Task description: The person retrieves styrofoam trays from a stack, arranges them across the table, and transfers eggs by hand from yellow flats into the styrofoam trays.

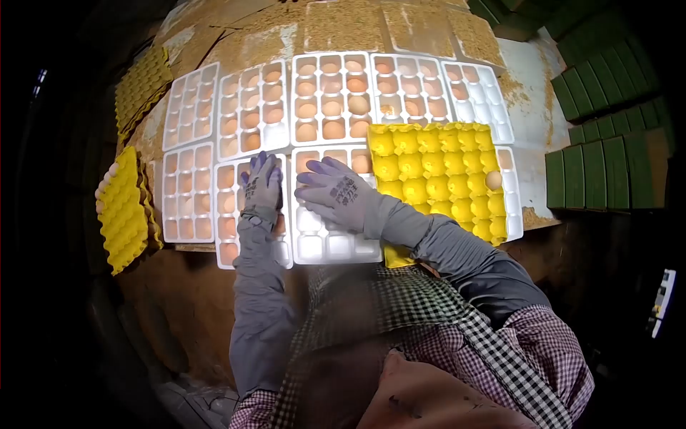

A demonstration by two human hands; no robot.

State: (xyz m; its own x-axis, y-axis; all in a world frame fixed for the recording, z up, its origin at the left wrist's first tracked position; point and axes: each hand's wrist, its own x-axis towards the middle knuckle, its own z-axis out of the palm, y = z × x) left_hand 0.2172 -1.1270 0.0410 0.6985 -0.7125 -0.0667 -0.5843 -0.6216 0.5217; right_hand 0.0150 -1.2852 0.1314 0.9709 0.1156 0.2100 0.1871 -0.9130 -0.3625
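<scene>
White trays with square cells lie in two rows, many cells holding eggs. My left hand point(262, 184), in a pale glove with purple fingertips, rests over the front tray point(223, 263) left of centre; what lies under its fingers is hidden. My right hand point(336, 191), gloved alike, is over the upper part of the neighbouring tray point(336, 259), whose lower cells hold no eggs. Its fingers point left and hide what they touch. Right of it, a yellow egg tray point(436, 168) lies across white trays, with a single egg point(493, 179) near its right edge.
Yellow trays with eggs stand at the left edge point(123, 214), and another yellow stack point(143, 89) is behind them. Brown, crumb-covered boards point(343, 28) lie at the back. Green boxes point(600, 171) are stacked at the right.
</scene>
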